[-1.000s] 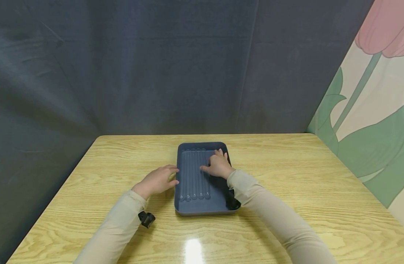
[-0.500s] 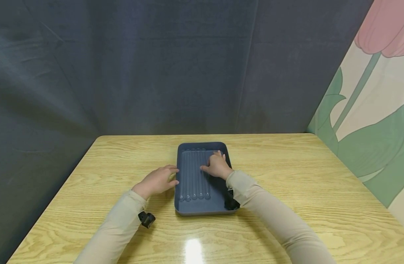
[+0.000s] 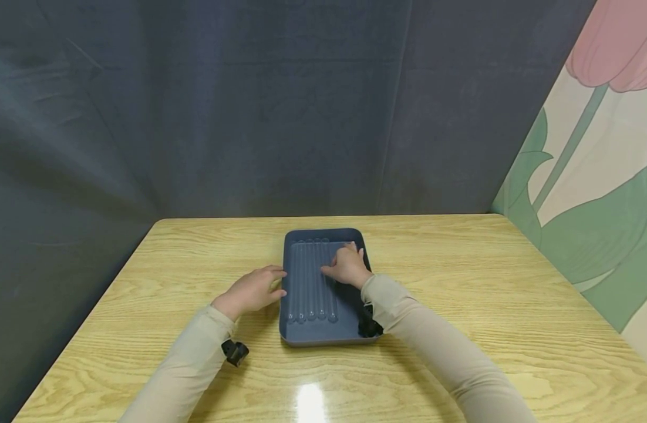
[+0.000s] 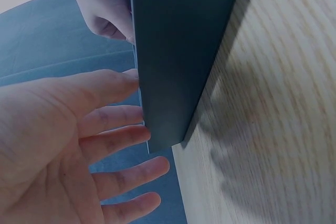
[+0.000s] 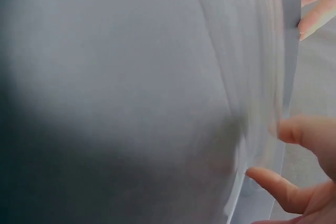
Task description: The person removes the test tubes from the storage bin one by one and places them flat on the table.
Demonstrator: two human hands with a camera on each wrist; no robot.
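Several long clear test tubes (image 3: 311, 282) with rounded ends lie side by side along the left part of a dark blue-grey tray (image 3: 313, 339). My left hand (image 3: 252, 289) is beside the tray's left wall; in the left wrist view its thumb and some fingertips touch or nearly touch the rim, with the fingers (image 4: 126, 178) spread and fairly straight. Inside the tray, my right hand (image 3: 347, 266) is over the right side of the tube row. Its thumb and a finger (image 5: 278, 187) lie against or very near the tubes (image 5: 257, 77), apart from each other.
The tray rests on a light wood-grain table (image 3: 461, 282). Behind the table hangs a dark curtain (image 3: 281, 117). A wall with a painted tulip (image 3: 609, 47) stands at the right. A black wrist camera (image 3: 235, 352) is on the left sleeve.
My right hand and wrist have shifted very slightly left, and its fingertips have lowered a little. The left hand and the tray stay where they were.
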